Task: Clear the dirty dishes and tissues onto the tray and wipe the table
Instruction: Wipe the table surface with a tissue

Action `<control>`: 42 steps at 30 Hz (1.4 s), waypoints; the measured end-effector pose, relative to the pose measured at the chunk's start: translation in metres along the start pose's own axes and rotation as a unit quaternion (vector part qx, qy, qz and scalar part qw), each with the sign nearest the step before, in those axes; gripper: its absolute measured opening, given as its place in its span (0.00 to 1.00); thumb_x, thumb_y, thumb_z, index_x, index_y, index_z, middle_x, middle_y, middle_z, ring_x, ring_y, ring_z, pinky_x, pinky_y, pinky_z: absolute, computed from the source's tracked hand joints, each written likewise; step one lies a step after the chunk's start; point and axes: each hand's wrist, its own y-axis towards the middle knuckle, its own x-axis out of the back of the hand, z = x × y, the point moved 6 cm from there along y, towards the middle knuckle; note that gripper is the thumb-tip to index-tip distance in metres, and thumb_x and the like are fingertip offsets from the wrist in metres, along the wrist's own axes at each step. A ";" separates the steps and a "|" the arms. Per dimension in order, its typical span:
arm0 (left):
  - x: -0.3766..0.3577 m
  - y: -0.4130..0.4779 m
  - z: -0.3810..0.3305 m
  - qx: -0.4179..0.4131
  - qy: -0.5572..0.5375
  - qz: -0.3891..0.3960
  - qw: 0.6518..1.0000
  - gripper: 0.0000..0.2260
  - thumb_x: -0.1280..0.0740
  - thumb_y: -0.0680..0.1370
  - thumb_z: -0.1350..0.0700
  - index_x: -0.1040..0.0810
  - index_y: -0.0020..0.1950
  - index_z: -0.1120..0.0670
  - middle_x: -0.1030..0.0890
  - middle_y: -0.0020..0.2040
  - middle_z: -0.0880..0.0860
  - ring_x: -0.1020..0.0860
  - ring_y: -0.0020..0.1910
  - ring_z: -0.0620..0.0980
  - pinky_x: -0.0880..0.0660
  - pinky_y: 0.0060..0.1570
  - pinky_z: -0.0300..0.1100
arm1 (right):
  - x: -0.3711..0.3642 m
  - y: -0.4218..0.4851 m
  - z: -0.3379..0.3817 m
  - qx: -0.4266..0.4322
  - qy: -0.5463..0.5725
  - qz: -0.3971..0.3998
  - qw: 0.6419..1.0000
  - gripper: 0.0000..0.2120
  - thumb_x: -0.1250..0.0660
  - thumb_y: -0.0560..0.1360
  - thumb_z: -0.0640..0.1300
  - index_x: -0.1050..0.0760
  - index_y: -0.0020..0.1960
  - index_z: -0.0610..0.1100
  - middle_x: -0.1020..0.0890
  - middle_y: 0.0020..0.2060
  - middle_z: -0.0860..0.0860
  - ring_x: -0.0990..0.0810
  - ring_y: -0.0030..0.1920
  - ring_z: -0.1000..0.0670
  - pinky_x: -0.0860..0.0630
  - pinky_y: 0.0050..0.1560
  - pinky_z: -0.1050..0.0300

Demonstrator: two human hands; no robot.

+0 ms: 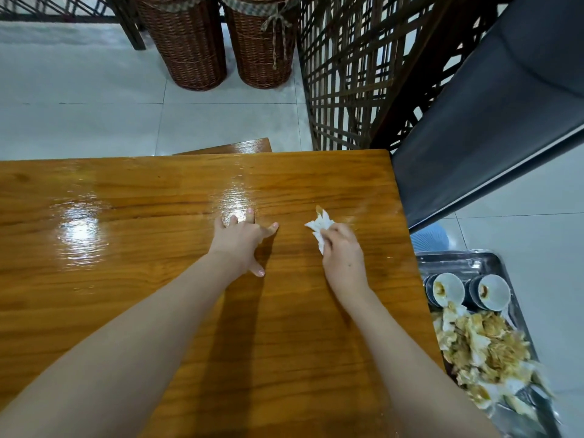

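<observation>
Likely a restaurant dining room: glossy orange-brown wooden table, dark wooden lattice screen, tall brown wicker baskets, steel tray of sauce-smeared white bowls off its right edge.

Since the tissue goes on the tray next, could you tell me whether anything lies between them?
Nothing visible does: only bare table separates the tissue in the right hand from the tray beyond the table's right edge.

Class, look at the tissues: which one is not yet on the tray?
The tissue gripped by the right hand, down on the table. The other tissues lie heaped and stained on the tray beside the table.
</observation>
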 end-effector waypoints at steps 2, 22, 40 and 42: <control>0.000 0.000 0.000 -0.001 0.002 -0.001 1.000 0.47 0.26 0.68 0.43 0.52 0.77 0.39 0.53 0.79 0.59 0.47 0.76 0.65 0.51 0.71 0.64 | 0.007 0.002 -0.004 0.021 -0.003 0.016 1.000 0.08 0.37 0.76 0.32 0.20 0.52 0.33 0.21 0.46 0.43 0.23 0.48 0.46 0.25 0.48 0.57; 0.001 -0.003 0.000 0.004 -0.006 -0.006 1.000 0.46 0.25 0.67 0.43 0.50 0.77 0.38 0.51 0.79 0.58 0.46 0.76 0.63 0.50 0.72 0.63 | -0.003 -0.050 0.005 -0.028 0.008 0.014 0.999 0.11 0.30 0.67 0.26 0.19 0.49 0.32 0.19 0.44 0.42 0.20 0.46 0.41 0.24 0.43 0.58; -0.001 0.002 0.002 0.002 -0.013 -0.013 1.000 0.47 0.25 0.65 0.43 0.49 0.77 0.38 0.50 0.78 0.58 0.44 0.75 0.64 0.49 0.72 0.63 | 0.041 -0.030 -0.046 -0.145 0.017 -0.063 0.987 0.10 0.38 0.77 0.33 0.22 0.55 0.36 0.22 0.52 0.45 0.24 0.52 0.49 0.37 0.51 0.70; -0.002 0.002 0.002 0.002 -0.014 -0.015 1.000 0.47 0.25 0.66 0.44 0.49 0.77 0.38 0.50 0.78 0.58 0.45 0.75 0.64 0.49 0.72 0.63 | 0.025 -0.046 -0.026 -0.104 0.016 -0.031 0.994 0.10 0.37 0.76 0.33 0.22 0.56 0.35 0.22 0.52 0.45 0.24 0.53 0.48 0.35 0.53 0.68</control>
